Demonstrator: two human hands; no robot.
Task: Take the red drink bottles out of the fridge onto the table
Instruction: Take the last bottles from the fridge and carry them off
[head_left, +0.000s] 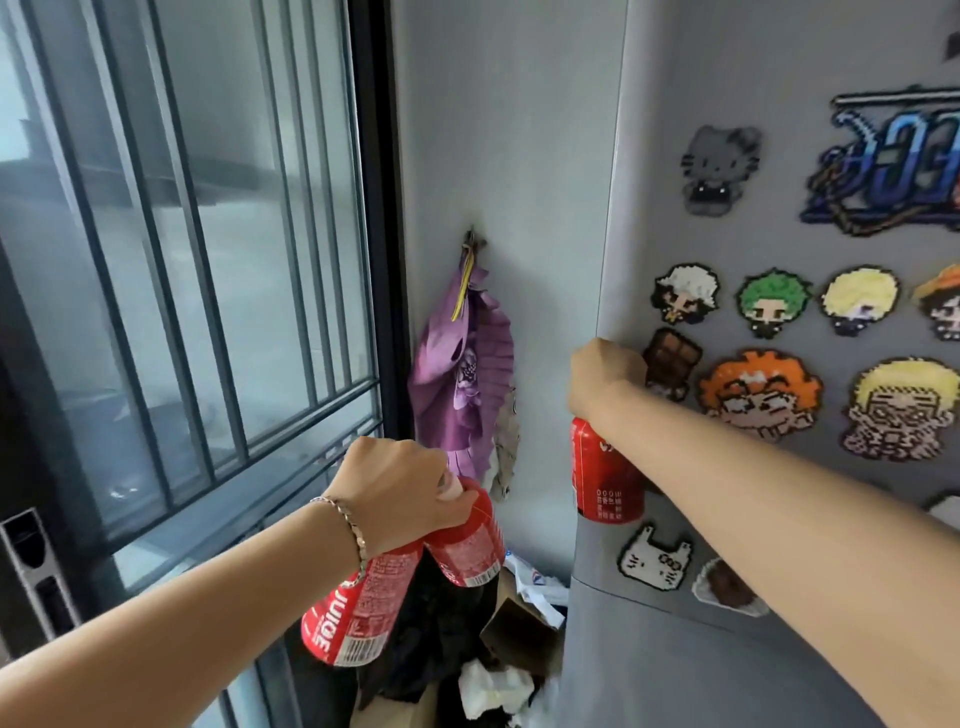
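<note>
With left hand (400, 483) grasping two red bottles (358, 613) by the necks and right hand (605, 379) grasping a third bottle (605, 483) beside the fridge door (727, 649), carry steadily, avoiding knocks.

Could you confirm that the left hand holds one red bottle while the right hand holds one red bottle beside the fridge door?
Not quite: the head view shows the left hand gripping two red bottles, a nearer bottle and a farther bottle. The right hand does hold a single red bottle beside the fridge door.
</note>
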